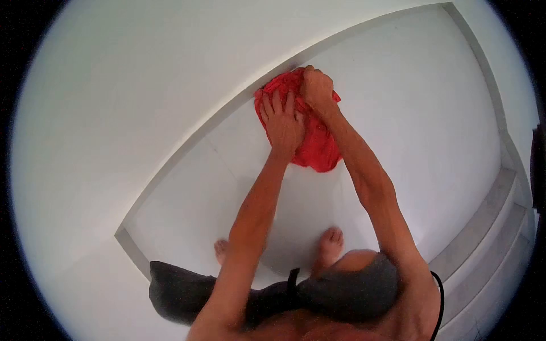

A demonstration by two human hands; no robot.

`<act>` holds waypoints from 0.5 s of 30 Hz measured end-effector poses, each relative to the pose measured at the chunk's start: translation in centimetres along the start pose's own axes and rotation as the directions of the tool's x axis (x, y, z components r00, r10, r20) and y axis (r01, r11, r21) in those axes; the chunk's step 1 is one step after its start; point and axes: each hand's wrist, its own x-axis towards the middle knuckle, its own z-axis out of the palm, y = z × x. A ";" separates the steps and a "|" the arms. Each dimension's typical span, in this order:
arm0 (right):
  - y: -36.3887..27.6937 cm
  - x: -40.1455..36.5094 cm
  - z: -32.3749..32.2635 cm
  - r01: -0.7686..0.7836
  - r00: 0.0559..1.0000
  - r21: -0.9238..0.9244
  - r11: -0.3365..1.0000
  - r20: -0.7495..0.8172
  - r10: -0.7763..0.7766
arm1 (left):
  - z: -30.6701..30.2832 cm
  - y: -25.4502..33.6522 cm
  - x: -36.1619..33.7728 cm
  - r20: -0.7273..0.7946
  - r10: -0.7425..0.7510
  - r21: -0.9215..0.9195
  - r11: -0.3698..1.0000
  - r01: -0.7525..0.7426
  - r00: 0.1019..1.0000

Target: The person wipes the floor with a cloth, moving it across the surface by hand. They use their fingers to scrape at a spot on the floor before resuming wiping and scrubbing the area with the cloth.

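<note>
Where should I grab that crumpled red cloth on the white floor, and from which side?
I'd grab the crumpled red cloth at its bunched end by the white wall, where the right hand is closed on it: raised folds there give fingers something to pinch. Come from above, since the wall blocks the far side. The left hand presses the flatter part.

From my remote station I see a smooth white floor (409,113) meeting a plain white wall (142,85) along a pale grey skirting strip (193,142) that runs diagonally. At right, light grey stone steps (489,216) border the floor. Two bare feet (330,244) stand on it. Dark grey fabric (176,292) and a thin black cable (441,295) cross the bottom of my view.
</note>
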 end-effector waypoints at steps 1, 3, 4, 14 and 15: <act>-0.1 -2.0 0.2 0.055 0.998 -0.023 0.998 -0.011 -0.055 | -0.4 0.4 -0.7 -0.016 -0.006 -0.015 1.000 0.005 1.000; -0.7 -4.9 1.6 0.178 0.980 -0.073 0.981 -0.081 -0.184 | -1.0 0.8 -2.0 -0.076 -0.014 -0.027 1.000 0.012 0.997; -1.5 -7.2 0.9 0.125 0.992 -0.026 0.992 -0.022 -0.125 | -1.2 0.6 -6.1 -0.074 -0.038 -0.025 0.999 0.037 0.997; -0.6 -7.9 0.8 0.003 0.999 -0.048 0.999 0.038 -0.001 | -2.0 1.5 -11.9 0.042 -0.102 -0.041 0.994 0.103 0.994; -0.5 -10.9 1.6 0.047 0.998 -0.060 0.997 0.041 -0.044 | -2.2 1.7 -12.1 0.057 -0.111 -0.040 0.993 0.114 0.992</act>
